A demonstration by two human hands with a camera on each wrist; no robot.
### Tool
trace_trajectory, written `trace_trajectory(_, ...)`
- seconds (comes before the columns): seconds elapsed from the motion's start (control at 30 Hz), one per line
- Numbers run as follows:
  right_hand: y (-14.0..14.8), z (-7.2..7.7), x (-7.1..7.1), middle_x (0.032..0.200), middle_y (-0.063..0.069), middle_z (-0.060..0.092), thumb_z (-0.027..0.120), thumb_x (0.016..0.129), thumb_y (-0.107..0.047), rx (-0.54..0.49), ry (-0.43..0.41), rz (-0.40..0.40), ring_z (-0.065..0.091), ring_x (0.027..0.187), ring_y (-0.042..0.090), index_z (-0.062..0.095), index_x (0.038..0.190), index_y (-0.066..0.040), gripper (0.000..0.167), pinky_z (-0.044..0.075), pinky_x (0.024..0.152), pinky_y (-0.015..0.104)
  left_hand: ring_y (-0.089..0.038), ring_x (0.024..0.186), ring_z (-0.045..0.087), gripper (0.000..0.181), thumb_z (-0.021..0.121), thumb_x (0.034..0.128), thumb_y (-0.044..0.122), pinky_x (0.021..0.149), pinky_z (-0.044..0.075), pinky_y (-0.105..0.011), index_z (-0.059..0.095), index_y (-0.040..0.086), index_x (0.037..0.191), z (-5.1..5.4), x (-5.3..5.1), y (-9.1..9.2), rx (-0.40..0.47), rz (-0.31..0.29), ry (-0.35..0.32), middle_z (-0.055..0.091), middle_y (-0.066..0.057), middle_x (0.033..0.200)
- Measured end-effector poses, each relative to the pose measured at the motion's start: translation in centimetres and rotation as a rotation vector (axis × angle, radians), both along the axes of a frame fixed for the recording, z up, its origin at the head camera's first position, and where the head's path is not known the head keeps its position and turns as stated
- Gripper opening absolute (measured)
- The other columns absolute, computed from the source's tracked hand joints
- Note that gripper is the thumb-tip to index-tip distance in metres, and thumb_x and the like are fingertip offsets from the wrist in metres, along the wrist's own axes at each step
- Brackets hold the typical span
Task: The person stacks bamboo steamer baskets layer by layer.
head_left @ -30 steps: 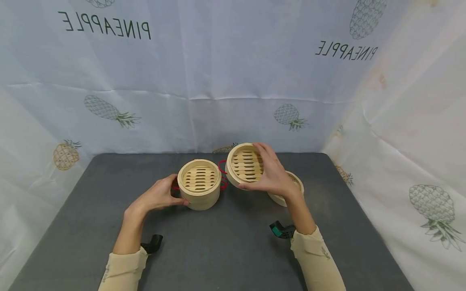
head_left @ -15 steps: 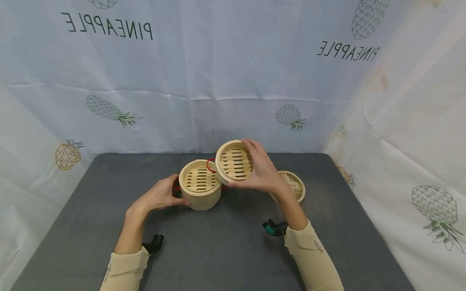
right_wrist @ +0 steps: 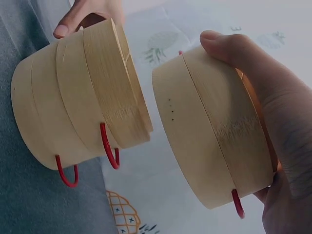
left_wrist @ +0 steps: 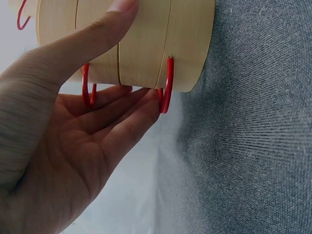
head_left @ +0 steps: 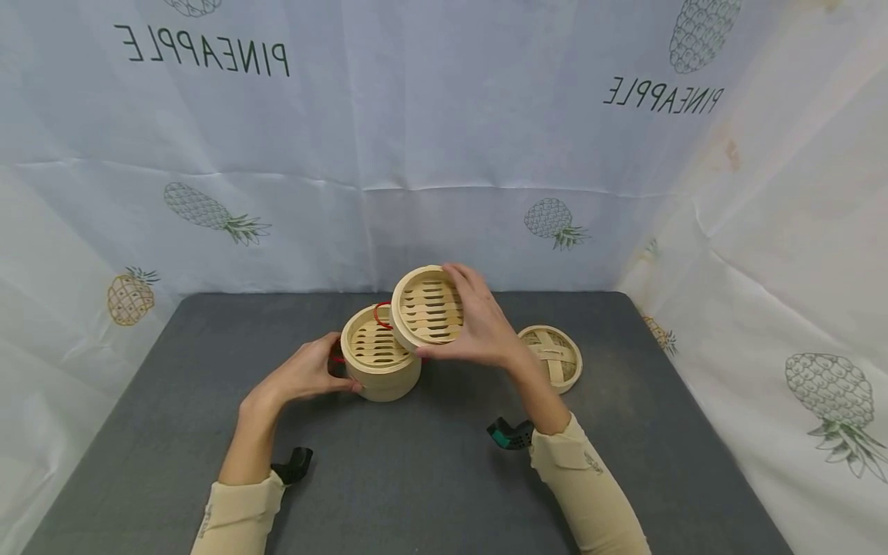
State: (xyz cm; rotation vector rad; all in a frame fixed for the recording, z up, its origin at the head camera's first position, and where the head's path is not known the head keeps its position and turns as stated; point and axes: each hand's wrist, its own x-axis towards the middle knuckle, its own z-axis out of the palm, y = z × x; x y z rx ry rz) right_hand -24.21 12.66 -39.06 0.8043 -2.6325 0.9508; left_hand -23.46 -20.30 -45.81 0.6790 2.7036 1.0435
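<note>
My left hand (head_left: 305,374) grips the side of a stack of bamboo steamer baskets (head_left: 384,381) standing on the table, thumb at the front and fingers round the left side. The left wrist view shows that thumb over the bamboo wall, the fingers near the red loop handles (left_wrist: 169,85). In my right hand (head_left: 479,324) is another bamboo steamer basket (head_left: 430,308), held by its right side, slatted floor facing up and tilted. It hangs above the stack's right part, partly hiding it. From the right wrist view, a gap shows between the held basket (right_wrist: 214,131) and the stack (right_wrist: 78,97).
A round woven bamboo lid (head_left: 553,356) lies on the dark grey table (head_left: 416,478), right of the stack. Behind the table hangs a pale curtain (head_left: 444,139) printed with pineapples. Black wrist devices (head_left: 509,433) sit below the hands.
My right hand has carried its basket leftward from beside the stack to above its right part. More of the lid now shows. The left hand and stack stay put.
</note>
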Motion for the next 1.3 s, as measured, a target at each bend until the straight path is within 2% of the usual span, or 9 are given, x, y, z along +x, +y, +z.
trace_trajectory(0.47,-1.9,-0.1,-0.4,0.171,0.015,0.035,0.101,0.065,-0.053,0.001,0.031,0.033,0.039,0.158,0.034,0.029,0.171,-0.008,0.135,0.044,0.126,0.06,-0.033,0.111,0.075,0.084,0.098,0.0813,0.032,0.092,0.064,-0.051,0.057,-0.009,0.141,-0.1,0.0,-0.1,0.002,0.002,0.011,0.075,-0.022,0.126)
trace_trajectory(1.3,-4.3,-0.5,0.0,0.171,0.017,0.035,0.099,0.067,-0.053,0.024,0.039,0.081,0.039,0.159,0.036,0.029,0.17,-0.005,0.134,0.042,0.128,0.06,-0.039,0.116,0.075,0.085,0.096,0.0833,0.029,0.097,0.065,-0.054,0.054,-0.012,0.145,0.0,0.1,-0.1,0.013,-0.009,0.0,0.074,-0.026,0.129)
